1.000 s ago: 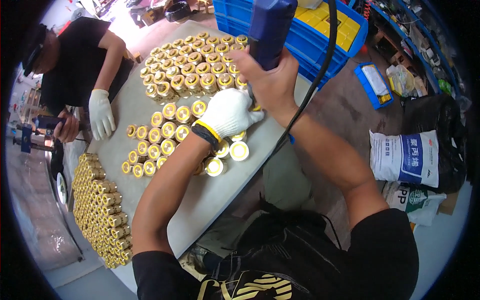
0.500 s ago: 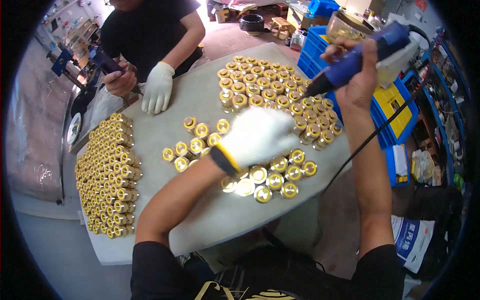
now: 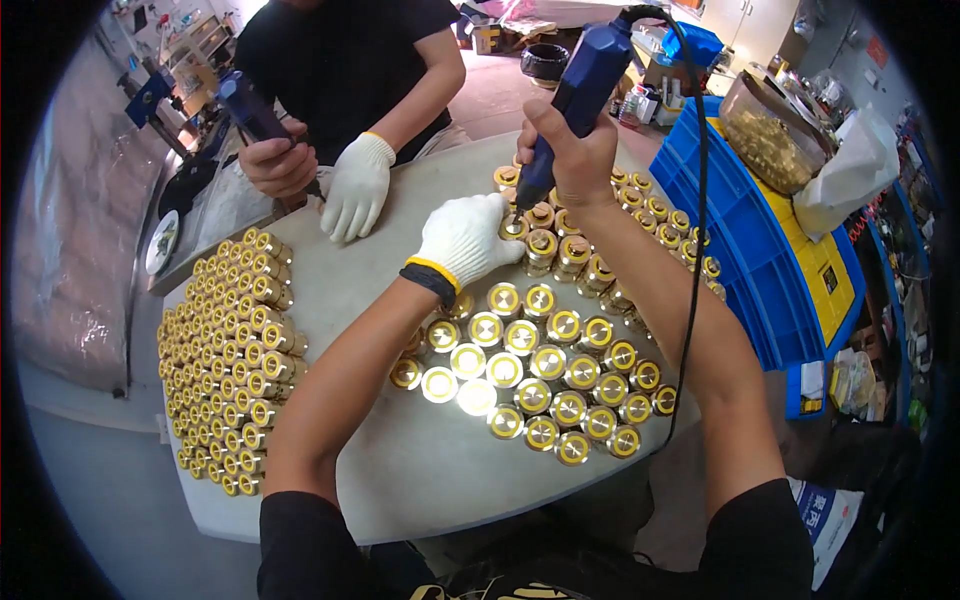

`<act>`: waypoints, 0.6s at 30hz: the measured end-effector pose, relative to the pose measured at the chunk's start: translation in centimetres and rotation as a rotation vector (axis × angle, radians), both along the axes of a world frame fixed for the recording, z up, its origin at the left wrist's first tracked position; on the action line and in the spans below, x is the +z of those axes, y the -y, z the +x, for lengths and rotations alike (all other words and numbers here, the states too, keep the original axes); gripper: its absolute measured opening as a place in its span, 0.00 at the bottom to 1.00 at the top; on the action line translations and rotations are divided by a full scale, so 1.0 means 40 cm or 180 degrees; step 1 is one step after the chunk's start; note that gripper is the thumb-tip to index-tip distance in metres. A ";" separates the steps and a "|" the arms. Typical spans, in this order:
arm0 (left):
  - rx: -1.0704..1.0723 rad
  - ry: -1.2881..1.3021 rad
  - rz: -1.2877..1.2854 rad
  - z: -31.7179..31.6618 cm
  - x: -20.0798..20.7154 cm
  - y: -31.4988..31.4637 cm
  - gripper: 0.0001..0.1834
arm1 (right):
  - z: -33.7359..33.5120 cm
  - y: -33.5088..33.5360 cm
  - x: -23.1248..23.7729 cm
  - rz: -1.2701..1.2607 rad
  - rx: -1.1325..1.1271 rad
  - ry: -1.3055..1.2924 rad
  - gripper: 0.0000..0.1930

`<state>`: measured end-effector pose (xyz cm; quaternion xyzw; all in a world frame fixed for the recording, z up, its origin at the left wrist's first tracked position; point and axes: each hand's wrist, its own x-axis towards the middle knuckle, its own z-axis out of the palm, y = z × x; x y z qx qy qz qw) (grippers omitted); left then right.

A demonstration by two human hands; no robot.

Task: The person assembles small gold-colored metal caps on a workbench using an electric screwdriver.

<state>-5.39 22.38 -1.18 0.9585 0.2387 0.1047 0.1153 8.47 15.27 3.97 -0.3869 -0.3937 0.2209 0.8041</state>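
My right hand [image 3: 578,150], bare, is wrapped around a blue electric screwdriver [image 3: 585,80] with a black cord. The tool stands steeply tilted, its dark tip down at a gold-and-silver metal cylinder [image 3: 513,228] on the left edge of the far group. My left hand [image 3: 462,238], in a white knitted glove with a yellow cuff edge, has its thumb and fingers closed around that cylinder's side. Cylinders in this far group [image 3: 572,255] carry brownish pieces on top. Closer to me, another group [image 3: 550,362] shows bare shiny tops with yellow rings.
A large block of similar cylinders [image 3: 225,360] covers the left of the grey table [image 3: 400,480]. Across it, a co-worker's gloved hand [image 3: 358,190] rests near another blue tool [image 3: 250,108]. Blue crates [image 3: 725,240] and a tub of small brass-coloured parts [image 3: 770,135] stand right.
My left hand has gone from above the table's middle to a cylinder at the far group's left edge. My right hand has brought the screwdriver left and tipped it downward. The view has shifted.
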 end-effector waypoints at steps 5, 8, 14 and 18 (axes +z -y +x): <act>-0.0440 -0.0159 -0.0236 -0.035 0.029 -0.027 0.28 | -0.022 0.012 0.000 -0.0154 0.0237 0.0148 0.15; -0.0739 -0.0339 -0.0323 -0.057 0.025 -0.040 0.27 | -0.042 0.023 -0.003 -0.0371 0.0566 0.0435 0.16; -0.1068 -0.0532 -0.0580 -0.057 0.011 -0.059 0.29 | -0.058 0.024 0.007 -0.0394 0.0796 0.0797 0.16; -0.1267 -0.0582 -0.0839 -0.040 -0.013 -0.072 0.31 | -0.072 0.035 0.005 -0.0399 0.0740 0.0954 0.15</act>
